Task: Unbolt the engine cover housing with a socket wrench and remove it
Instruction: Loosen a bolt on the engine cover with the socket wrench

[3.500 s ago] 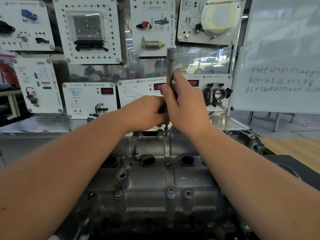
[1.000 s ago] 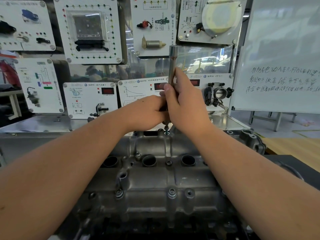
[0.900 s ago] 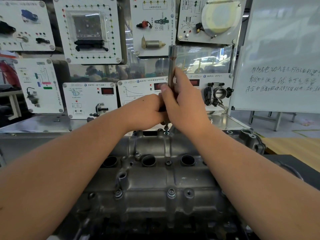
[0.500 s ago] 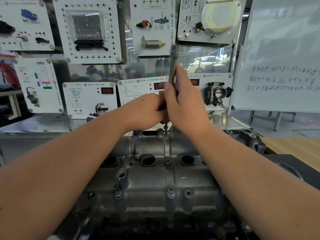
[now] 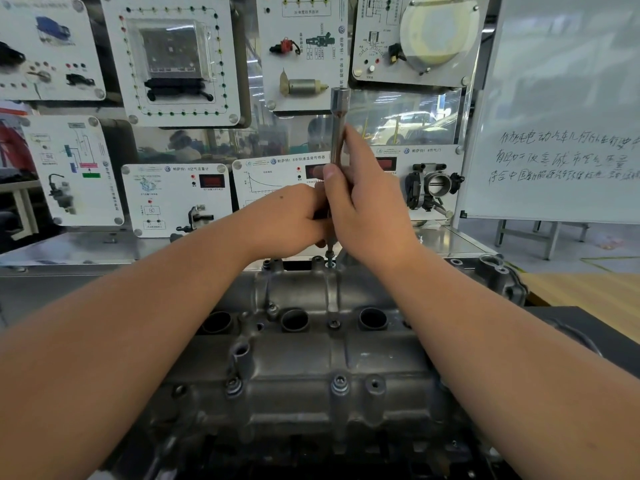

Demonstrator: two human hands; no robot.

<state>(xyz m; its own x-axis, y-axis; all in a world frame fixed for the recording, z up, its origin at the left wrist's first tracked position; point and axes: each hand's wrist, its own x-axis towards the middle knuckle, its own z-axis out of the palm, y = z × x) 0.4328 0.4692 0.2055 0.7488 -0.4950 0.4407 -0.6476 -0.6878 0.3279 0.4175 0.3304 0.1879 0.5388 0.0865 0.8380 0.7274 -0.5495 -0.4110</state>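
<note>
A grey cast engine cover housing (image 5: 311, 368) lies in front of me, with three round wells and several bolts along it. A long steel socket wrench (image 5: 337, 126) stands upright over a bolt (image 5: 329, 260) at the housing's far edge. My right hand (image 5: 367, 209) grips the wrench's shaft, thumb and fingers wrapped round it. My left hand (image 5: 291, 220) holds the lower part of the shaft just beside the right hand. The wrench's tip is mostly hidden by both hands.
Behind the housing stands a display wall of white training panels (image 5: 173, 60) with engine parts, and a throttle body (image 5: 433, 185). A whiteboard (image 5: 568, 109) with handwriting stands at the right. A wooden bench top (image 5: 588, 296) lies beyond the housing's right end.
The wrench's top has tilted slightly between frames while both hands stay clasped on the shaft over the same far bolt. The housing has not moved.
</note>
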